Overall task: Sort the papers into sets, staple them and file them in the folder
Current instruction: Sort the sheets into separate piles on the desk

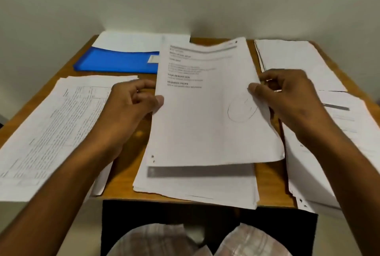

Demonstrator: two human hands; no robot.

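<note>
Both hands are up on one sheet (207, 101) at the middle of the table (127, 165): the left hand (131, 103) pinches its left edge, thumb on top, and the right hand (287, 95) pinches its right edge, thumb pressed on the paper and fingers curled behind. The sheet is lifted and tilted, its far edge raised and its near right corner drooping, printed text across the upper half and a pen circle near the right thumb. Under it, a stack (197, 185) lies flat at the near edge, slightly overhanging. The blue folder (117, 60) lies at the far left corner with white sheets tucked beneath it, partly covered by the held sheet. A left pile (51, 132) of densely printed pages runs along the left edge. A far pile (296, 62) sits at the far right corner, and a right pile (320, 159) spreads along the right edge, overhanging the near edge.
</note>
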